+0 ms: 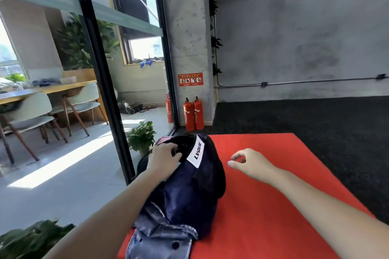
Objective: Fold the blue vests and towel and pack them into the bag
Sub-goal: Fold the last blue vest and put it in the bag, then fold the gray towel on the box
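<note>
- Left hand (pixel 163 156) rests on the top of the bag (pixel 189 176), fingers curled at its dark opening; they appear to grip the rim or a fitting there, though which cannot be told.
- Right hand (pixel 249 163) hovers over the mat (pixel 273 185), just right of the bag and touching nothing; thumb and forefinger are curled toward each other in a loose ring and hold nothing.
- Bag: dark navy, with a white label reading LVQUE, lying on the left part of the red mat, its mouth at the far end under the left hand.
- Vest (pixel 162 237): one blue-grey garment with dark buttons lies crumpled at the near end of the bag, touching it, partly on the mat. It is not folded and not packed.
- Towel: not identifiable. A patch of pink shows at the far edge of the bag, nature unclear.
- Bag contents: hidden, so nothing can be confirmed as packed.
- Judgement on progress: early or middle stage. At least the visible vest remains to be folded and put in; the bag seems to be under preparation for loading.
- Surroundings: two fire extinguishers (pixel 193 114) stand by the pillar beyond the mat; a potted plant (pixel 141 137) sits left of the bag.
</note>
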Tool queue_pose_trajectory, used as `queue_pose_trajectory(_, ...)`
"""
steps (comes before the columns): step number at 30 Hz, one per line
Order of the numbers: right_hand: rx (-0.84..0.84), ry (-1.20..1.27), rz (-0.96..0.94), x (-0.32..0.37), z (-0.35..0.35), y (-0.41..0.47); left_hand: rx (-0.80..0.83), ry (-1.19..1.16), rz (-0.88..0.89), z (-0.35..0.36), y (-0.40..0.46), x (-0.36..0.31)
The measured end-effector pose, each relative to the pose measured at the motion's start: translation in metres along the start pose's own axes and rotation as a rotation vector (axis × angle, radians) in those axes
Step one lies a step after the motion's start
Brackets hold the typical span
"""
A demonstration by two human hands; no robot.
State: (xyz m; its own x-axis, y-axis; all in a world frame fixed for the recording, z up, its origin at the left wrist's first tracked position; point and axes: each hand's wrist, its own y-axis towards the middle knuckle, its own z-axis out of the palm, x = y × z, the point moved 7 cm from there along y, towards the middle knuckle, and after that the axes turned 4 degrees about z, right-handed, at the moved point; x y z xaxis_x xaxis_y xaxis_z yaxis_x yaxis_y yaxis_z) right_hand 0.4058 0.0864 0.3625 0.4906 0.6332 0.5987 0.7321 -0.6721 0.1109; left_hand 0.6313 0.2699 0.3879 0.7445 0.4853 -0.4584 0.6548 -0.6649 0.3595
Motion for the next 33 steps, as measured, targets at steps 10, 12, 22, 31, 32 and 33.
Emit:
queue_pose_trajectory(10,-0.066,0.140,0.236,-0.167,-0.048,-0.176,0.170,-0.224,0.367,0.121,-0.136,-0.216)
queue_pose_trajectory(12,-0.082,0.153,0.309,-0.210,-0.053,-0.216,0.274,-0.250,0.421,0.161,-0.170,-0.257)
queue_pose_trajectory(22,-0.051,0.149,0.719,-0.422,-0.030,-0.379,0.836,-0.136,0.577,0.363,-0.322,-0.386)
queue_pose_trajectory(31,0.148,0.237,0.940,-0.563,0.073,-0.415,1.103,0.050,0.490,0.504,-0.386,-0.377)
queue_pose_trajectory(32,0.149,0.253,0.959,-0.576,0.086,-0.413,1.115,0.069,0.466,0.516,-0.389,-0.371)
queue_pose_trajectory(33,0.150,0.263,0.969,-0.587,0.099,-0.409,1.125,0.088,0.442,0.528,-0.391,-0.366)
